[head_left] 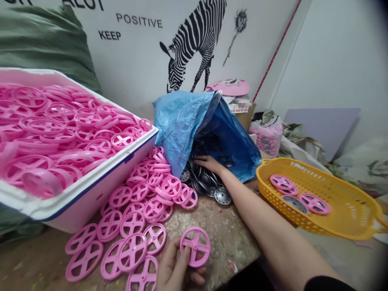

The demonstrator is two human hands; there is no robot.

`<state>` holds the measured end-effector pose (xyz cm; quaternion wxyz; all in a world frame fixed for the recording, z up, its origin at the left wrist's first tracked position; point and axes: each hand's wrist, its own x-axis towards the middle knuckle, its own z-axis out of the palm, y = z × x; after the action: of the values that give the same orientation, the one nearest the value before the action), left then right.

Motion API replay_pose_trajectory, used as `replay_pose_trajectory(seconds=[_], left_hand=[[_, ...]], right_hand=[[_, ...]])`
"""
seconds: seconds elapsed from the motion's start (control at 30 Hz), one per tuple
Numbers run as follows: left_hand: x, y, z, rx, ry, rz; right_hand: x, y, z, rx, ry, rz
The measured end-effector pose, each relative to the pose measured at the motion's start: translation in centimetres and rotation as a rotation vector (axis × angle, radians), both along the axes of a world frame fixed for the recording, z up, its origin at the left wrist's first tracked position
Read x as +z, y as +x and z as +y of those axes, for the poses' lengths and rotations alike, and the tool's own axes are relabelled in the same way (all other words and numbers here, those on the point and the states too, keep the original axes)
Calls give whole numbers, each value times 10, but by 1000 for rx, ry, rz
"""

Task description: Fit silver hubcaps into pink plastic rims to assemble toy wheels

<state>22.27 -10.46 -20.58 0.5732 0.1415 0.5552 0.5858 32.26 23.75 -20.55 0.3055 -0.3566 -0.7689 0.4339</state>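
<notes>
Near the front edge of the table, my left hand [177, 266] grips a pink spoked plastic wheel [196, 247] between thumb and fingers. My right hand [209, 163] reaches to the mouth of a blue plastic bag [178, 117]. It rests on a heap of dark round discs [206, 180] spilling from the bag; its fingertips are partly hidden among them, so I cannot tell whether it grips one. A grey hubcap-like disc [222, 196] lies at the heap's near edge. Beside the left hand, loose pink wheels [133, 224] spread in a pile on the table.
A white-rimmed box [121, 161] full of pink wheels stands on the left. To the right is a yellow perforated basket [339, 202] holding several wheels, one with a grey disc face. A clear bag of pink parts [266, 135] sits behind, near the wall.
</notes>
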Motion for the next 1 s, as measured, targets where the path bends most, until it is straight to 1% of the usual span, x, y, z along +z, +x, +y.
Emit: replay_pose_trajectory(seconds=[0.2,0.37,0.53,0.63,0.77,0.83,0.9,1.0], left_hand=[[11,5,2,46,93,35],[17,5,2,32,149,38],[21,4,1,8,196,56],[21,5,1,6,203,65],[23,6,0,0,214,68],[25,7,-1,-5,220,69],[27,7,-1,-6,223,74],[26,7,-1,-11,229,80]], right_hand=[[5,5,-23,45,43,-60],[12,12,-41,93,102,-107],[24,24,-59,89,168,-134],[32,36,-70,26,211,-132],[39,57,-91,-162,294,-123],[39,70,-107,-240,326,-118],[36,81,-126,-278,362,-127],[28,92,-156,-289,465,-268]])
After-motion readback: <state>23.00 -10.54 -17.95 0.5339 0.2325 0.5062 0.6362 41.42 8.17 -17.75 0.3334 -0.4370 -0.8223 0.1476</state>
